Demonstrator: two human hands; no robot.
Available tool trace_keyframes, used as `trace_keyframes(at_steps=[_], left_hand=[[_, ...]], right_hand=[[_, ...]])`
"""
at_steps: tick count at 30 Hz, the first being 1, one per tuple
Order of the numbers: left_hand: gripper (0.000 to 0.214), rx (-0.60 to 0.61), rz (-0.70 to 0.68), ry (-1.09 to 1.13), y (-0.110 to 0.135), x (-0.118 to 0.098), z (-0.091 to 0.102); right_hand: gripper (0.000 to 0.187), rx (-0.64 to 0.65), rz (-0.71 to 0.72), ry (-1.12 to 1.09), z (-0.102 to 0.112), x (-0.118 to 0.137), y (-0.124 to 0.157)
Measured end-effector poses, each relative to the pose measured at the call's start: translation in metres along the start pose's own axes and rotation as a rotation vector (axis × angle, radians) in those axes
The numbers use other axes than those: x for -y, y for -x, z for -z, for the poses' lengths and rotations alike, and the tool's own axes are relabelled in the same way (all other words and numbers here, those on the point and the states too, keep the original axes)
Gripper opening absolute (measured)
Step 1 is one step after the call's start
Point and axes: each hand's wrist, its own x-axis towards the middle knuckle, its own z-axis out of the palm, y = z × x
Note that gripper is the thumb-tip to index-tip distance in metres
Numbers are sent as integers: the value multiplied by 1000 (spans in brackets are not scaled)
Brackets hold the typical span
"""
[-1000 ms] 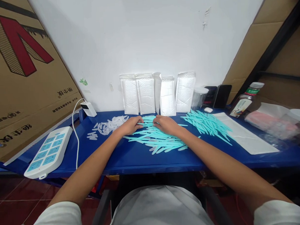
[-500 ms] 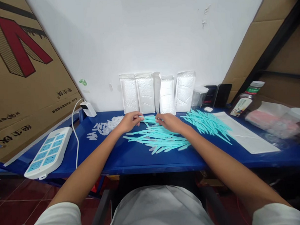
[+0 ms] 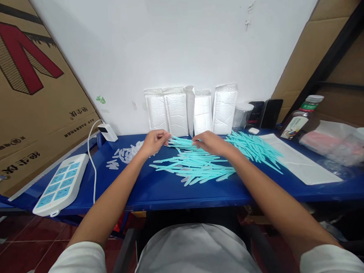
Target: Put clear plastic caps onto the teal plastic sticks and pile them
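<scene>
Clearly both hands are closed on one small bundle of turquoise strips [image 3: 181,142], the left hand [image 3: 155,142] pinching one end, the right hand [image 3: 210,142] the other, at the far edge of the loose pile [image 3: 196,164] on the blue table [image 3: 178,197]. Light, level grips should keep strips from slipping.

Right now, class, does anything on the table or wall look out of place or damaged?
A few translucent pieces lie at the near edge of the middle turquoise pile, odd because a separate translucent heap sits at left. Rough marks on the wall, upper right, may be damage.
</scene>
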Motion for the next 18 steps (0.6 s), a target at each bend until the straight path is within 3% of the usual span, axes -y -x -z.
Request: trace_keyframes(at_steps=[4, 6, 9, 11, 13, 16, 18], left_hand=[[41, -447, 82, -131, 1, 19, 57], [37, -498, 171, -401, 6, 29, 77], [33, -243, 324, -825, 12, 37, 80], [33, -77, 387, -999, 13, 38, 69], [35, 10, 427, -1093, 13, 36, 59], [38, 83, 490, -1153, 13, 33, 51], [40, 92, 518, -1158, 14, 31, 52]], right_hand=[[33, -82, -103, 24, 39, -35, 26], [35, -120, -210, 15, 63, -58, 44], [34, 11, -470, 91, 90, -93, 71], [25, 55, -686, 114, 99, -111, 85], [19, 56, -857, 124, 103, -122, 94], [24, 30, -978, 152, 103, -125, 95], [28, -13, -956, 198, 101, -119, 89]])
